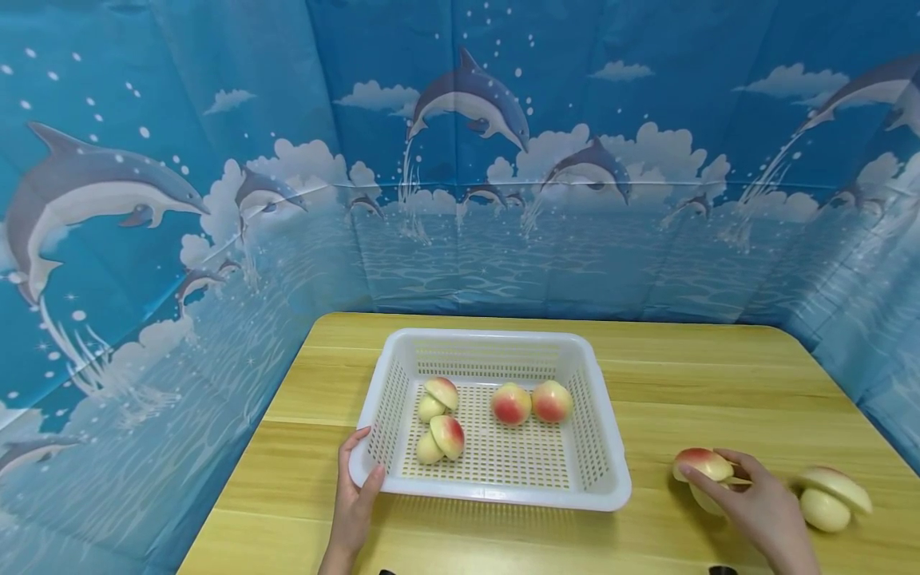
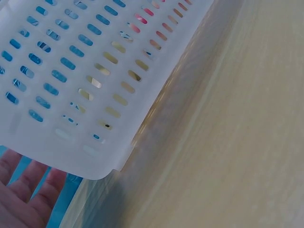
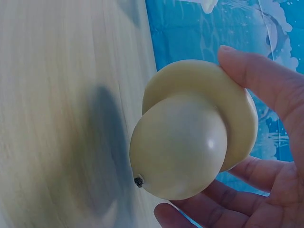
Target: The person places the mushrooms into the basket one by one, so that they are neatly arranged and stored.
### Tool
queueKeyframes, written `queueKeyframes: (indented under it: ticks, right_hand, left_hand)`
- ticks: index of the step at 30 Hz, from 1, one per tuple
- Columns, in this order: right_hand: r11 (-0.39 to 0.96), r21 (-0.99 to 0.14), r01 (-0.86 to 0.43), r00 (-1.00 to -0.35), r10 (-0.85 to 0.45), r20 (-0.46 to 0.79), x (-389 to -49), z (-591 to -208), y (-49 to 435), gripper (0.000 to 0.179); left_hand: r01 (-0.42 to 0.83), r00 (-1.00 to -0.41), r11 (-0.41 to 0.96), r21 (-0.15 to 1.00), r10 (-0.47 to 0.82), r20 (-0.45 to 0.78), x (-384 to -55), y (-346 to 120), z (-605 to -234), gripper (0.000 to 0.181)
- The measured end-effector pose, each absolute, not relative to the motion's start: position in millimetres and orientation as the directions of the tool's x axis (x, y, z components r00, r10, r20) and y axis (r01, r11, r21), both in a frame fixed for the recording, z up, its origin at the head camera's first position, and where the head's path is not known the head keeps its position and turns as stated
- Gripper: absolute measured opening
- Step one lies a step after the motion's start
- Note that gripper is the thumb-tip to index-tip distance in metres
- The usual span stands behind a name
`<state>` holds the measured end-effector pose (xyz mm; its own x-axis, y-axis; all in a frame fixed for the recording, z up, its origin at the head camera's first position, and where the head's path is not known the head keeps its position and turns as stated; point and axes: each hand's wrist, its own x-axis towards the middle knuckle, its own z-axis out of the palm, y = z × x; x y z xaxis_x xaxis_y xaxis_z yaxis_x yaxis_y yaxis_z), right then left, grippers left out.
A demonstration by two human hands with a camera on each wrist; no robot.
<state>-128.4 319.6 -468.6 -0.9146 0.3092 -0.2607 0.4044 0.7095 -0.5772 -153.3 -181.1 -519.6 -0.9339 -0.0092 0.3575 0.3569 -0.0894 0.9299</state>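
Note:
A white plastic basket point(image 1: 503, 497) stands on the table. My left hand point(image 1: 354, 499) grips its near left corner, thumb over the rim; in the left wrist view, fingers point(image 2: 28, 183) show beside the perforated wall. My right hand point(image 1: 765, 511) holds a toy mushroom point(image 1: 700, 467) with a red and yellow cap, right of the basket. The right wrist view shows that mushroom's pale stem point(image 3: 178, 147) with a dark spot at its end, held above the tabletop. Another toy mushroom point(image 1: 826, 509) lies tilted beside the right hand.
Inside the basket, two toy mushrooms point(image 1: 442, 393) point(image 1: 447, 436) lie at the left. Two round, peach-like pieces point(image 1: 512, 404) point(image 1: 552, 401) sit touching at the right. The wooden table point(image 1: 704, 375) is bordered by a blue dolphin curtain point(image 1: 460, 263) behind and at both sides.

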Motion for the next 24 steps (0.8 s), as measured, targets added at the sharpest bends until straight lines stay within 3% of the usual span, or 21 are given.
queueKeyframes:
  ticks: [24]
  right_hand:
    - [0.725, -0.602, 0.335, -0.942, 0.268, -0.201, -130.6, -450.5, 298.5, 0.093]
  left_hand:
    - [0.357, -0.934, -0.083, 0.93, -0.02, 0.357, -153.0, -181.0, -519.9, 0.05]
